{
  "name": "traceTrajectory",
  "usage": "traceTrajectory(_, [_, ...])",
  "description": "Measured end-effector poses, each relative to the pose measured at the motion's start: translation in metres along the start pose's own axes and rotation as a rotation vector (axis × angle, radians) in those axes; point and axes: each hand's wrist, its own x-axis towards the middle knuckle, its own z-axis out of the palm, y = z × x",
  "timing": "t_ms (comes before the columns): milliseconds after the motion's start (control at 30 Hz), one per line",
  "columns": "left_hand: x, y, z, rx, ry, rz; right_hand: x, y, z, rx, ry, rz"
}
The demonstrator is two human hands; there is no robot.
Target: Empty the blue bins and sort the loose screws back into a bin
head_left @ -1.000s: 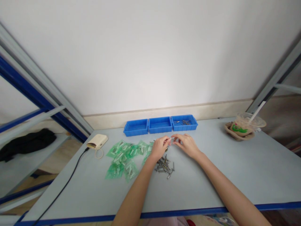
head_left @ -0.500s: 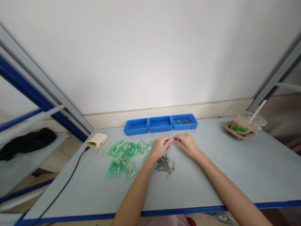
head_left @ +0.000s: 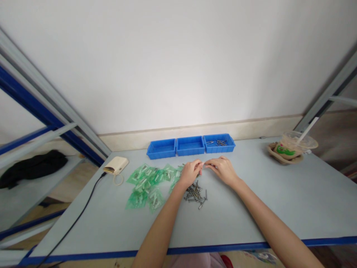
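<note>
My left hand [head_left: 191, 173] and my right hand [head_left: 222, 171] meet fingertip to fingertip above the table, behind a loose pile of slim metal pins or screws [head_left: 194, 193]. Pinched in my right fingertips is a small metal pin [head_left: 206, 165], its end pointing toward my left fingers. My left hand is closed too, but what lies in its pinch is too small to make out. Left of my left hand lie several green translucent bags [head_left: 150, 182] with small metal parts inside, partly hidden by my left wrist.
Three blue bins [head_left: 190, 151] stand in a row by the wall; the right one holds some metal pins [head_left: 221, 143]. A cream-coloured device [head_left: 116, 165] with a black cable [head_left: 80, 217] lies at left. A drink cup [head_left: 290, 147] sits in a cardboard holder [head_left: 283, 159] at right.
My fingertips have drawn slightly apart, with a small gap now between the two hands. The pile, bags and bins stay as they were.
</note>
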Motion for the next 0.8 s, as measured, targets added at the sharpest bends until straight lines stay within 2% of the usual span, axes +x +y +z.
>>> traceTrajectory(200, [0.0005,0.0004,0.0031,0.066,-0.021,-0.019,0.0008,-0.0011,-0.0021,0.004,-0.029,0.024])
traceTrajectory(400, [0.0016,-0.0007,0.0029,0.051,-0.001,-0.033,0.0006,-0.0004,-0.0021,0.036,-0.014,0.052])
traceTrajectory(600, [0.0015,0.0002,0.0021,0.047,-0.029,-0.058,0.0007,0.0023,-0.0017,0.045,-0.007,0.052])
traceTrajectory(800, [0.003,-0.0009,0.0033,0.115,0.088,-0.103,0.0016,-0.0047,-0.0027,0.144,-0.081,0.071])
